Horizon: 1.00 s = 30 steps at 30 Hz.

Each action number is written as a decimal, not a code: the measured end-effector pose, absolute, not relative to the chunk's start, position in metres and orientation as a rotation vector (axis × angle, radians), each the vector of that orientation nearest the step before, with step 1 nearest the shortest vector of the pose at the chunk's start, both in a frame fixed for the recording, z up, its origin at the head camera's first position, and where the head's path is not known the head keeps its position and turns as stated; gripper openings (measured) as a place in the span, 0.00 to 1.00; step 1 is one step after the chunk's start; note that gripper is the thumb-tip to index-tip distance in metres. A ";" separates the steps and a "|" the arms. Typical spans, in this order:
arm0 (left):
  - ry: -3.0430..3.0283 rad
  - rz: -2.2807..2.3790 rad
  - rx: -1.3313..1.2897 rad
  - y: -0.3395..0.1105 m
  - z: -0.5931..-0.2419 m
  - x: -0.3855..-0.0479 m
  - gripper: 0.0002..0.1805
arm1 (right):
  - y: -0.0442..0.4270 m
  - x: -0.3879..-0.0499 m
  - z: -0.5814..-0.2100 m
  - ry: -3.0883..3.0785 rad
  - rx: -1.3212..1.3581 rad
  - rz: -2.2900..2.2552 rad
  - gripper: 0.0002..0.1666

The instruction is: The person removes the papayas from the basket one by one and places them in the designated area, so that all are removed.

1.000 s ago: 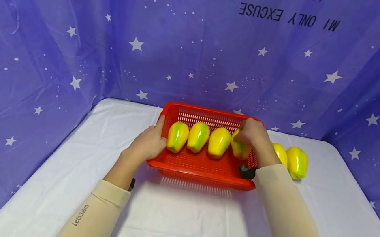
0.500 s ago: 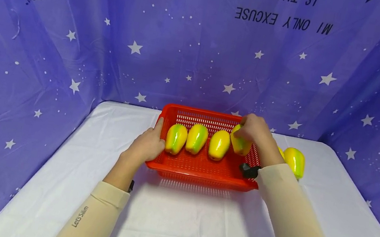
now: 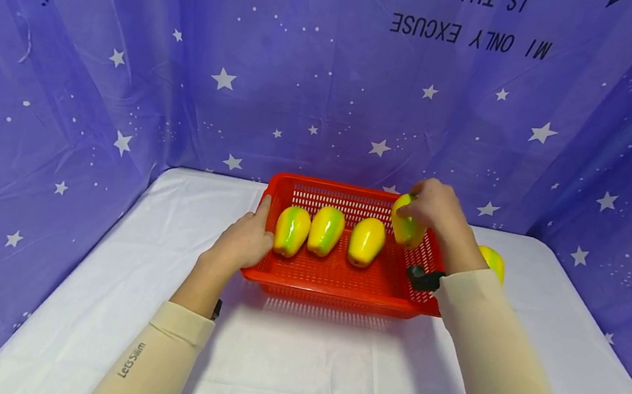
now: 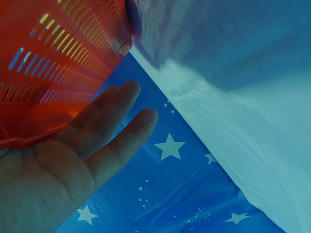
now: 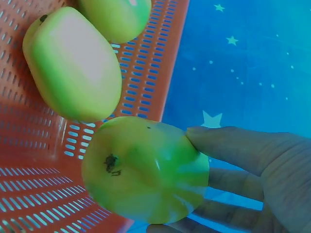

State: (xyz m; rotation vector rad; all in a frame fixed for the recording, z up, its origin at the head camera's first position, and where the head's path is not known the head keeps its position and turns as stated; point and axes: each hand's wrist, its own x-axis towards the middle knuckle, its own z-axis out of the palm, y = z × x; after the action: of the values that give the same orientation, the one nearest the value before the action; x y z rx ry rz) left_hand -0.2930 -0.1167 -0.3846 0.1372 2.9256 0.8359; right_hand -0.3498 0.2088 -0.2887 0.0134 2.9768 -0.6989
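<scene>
My right hand (image 3: 439, 207) grips a yellow-green mango (image 3: 405, 227) between thumb and fingers, at the right end of the red plastic basket (image 3: 327, 288). In the right wrist view this mango (image 5: 141, 170) is raised beside the basket wall, its dark-spotted end facing the camera. My left hand (image 3: 243, 239) holds the basket's left rim, with its fingers along the outside in the left wrist view and the thumb mostly hidden there. Inside the basket lie three more mangoes in a row: a left one (image 3: 292, 231), a middle one (image 3: 326, 231) and a right one (image 3: 366, 242).
Another mango (image 3: 492, 261) sits on the white tablecloth (image 3: 302, 372) to the right of the basket, partly covered by my right forearm. A purple curtain with stars (image 3: 320, 89) hangs behind and along both sides of the table.
My right hand has lifted the mango up and to the right, toward the basket's right rim. The third mango in the row has shifted slightly right. My left hand stays on the rim.
</scene>
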 end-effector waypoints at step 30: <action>2.944 0.831 0.142 -0.116 -0.384 -0.292 0.46 | 0.254 -0.345 -0.267 3.014 0.088 -0.709 0.39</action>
State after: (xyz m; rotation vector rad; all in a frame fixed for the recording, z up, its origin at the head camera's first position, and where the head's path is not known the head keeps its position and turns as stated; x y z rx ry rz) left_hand -0.2915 -0.1157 -0.3840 0.1422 2.9439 0.8308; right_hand -0.3453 0.2544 -0.2674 0.0883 3.0139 -0.7088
